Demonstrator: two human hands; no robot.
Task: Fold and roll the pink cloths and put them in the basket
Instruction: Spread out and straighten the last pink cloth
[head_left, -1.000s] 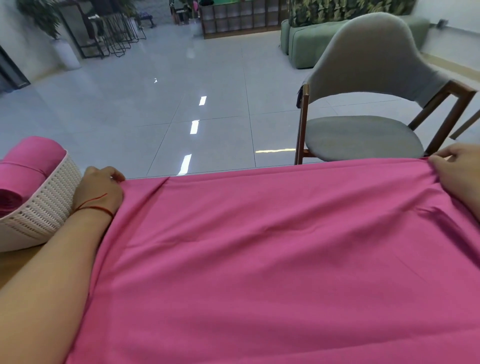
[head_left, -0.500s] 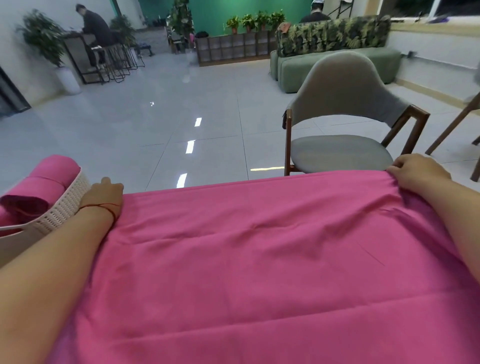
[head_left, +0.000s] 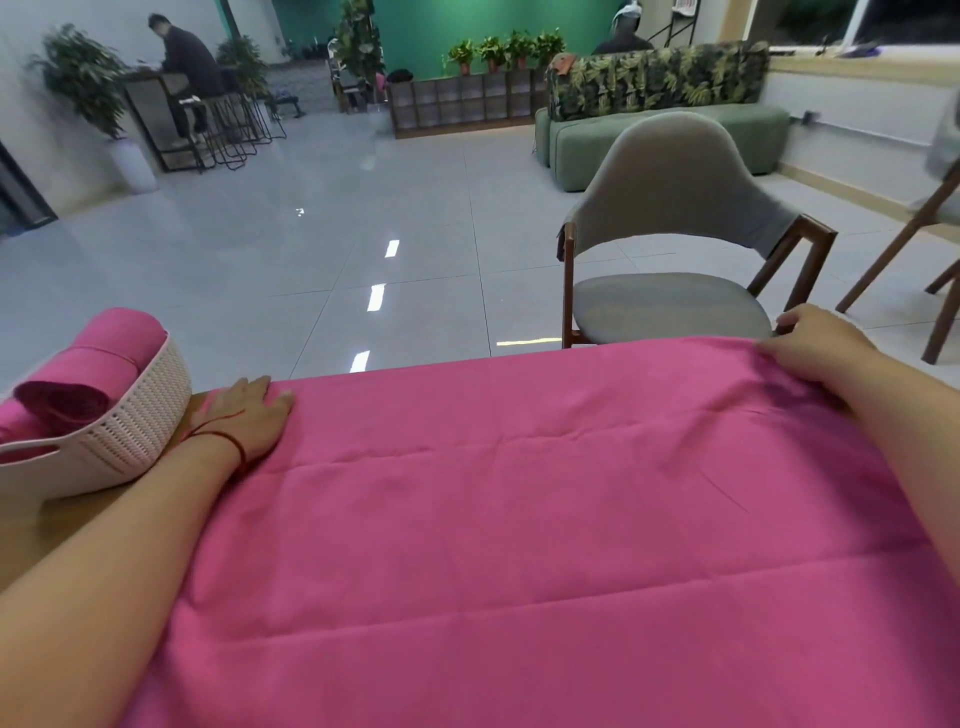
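Cloth (head_left: 519, 519), pink, spread flat over table (head_left: 36, 535). It covers nearly all of the top in view, from near edge to far edge. Several straight crease lines run across it left to right. Small puckers near the far right corner.

Left hand (head_left: 249, 415): palm down, fingers straight and close together, lying flat on the far left corner of the cloth. Fingertips reach about to the far edge. Holds nothing. Red string bracelet (head_left: 236, 449) at the wrist. Forearm lies along the left edge of the cloth, partly over bare wood.

Right hand (head_left: 818, 348): on the far right corner of the cloth, back of hand up, fingers bent down at the far edge. Fingertips mostly hidden by the hand itself. Cannot tell whether they pinch the fabric or only rest on it. Forearm lies across the right side of the cloth.

Basket (head_left: 135, 431): white, woven-pattern wall, on the table at far left, just beside the left hand. Contact between the two cannot be told. Cut off by the left frame edge. Rolls (head_left: 104, 358) of pink cloth in it, at least two, lying on their sides, the upper one rising above the rim.

Beyond the table: grey chair (head_left: 675, 218) with wooden legs, seat toward the table, just behind the right hand. Glossy tiled floor (head_left: 311, 234). Green sofa (head_left: 649, 135) farther back.
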